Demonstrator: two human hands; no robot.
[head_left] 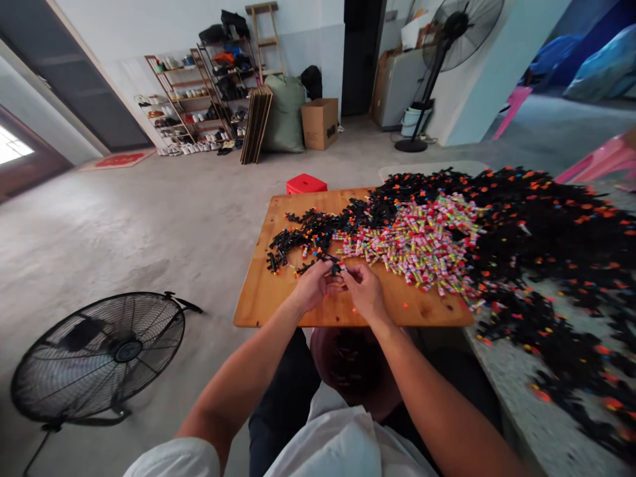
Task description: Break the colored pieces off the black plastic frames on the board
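Note:
My left hand [312, 287] is closed on a small black plastic toy piece [334, 269] over the front of the wooden board [263, 298]. My right hand [366, 290] meets it from the right, fingertips pinched at the same spot. A tiny pale and red bit shows at those fingertips, too small to name surely. Just beyond my hands lie loose black toy pieces [281, 248] with orange and blue bits. To the right spreads a heap of small pink, white and yellow-green tubes [422, 242].
A large pile of black pieces [546, 225] covers the right side, reaching onto a grey stone surface [511, 397]. Below the board's front edge, a dark reddish tub [328, 371] sits between my legs. A floor fan [126, 350] stands at left, a red stool [307, 183] behind the board.

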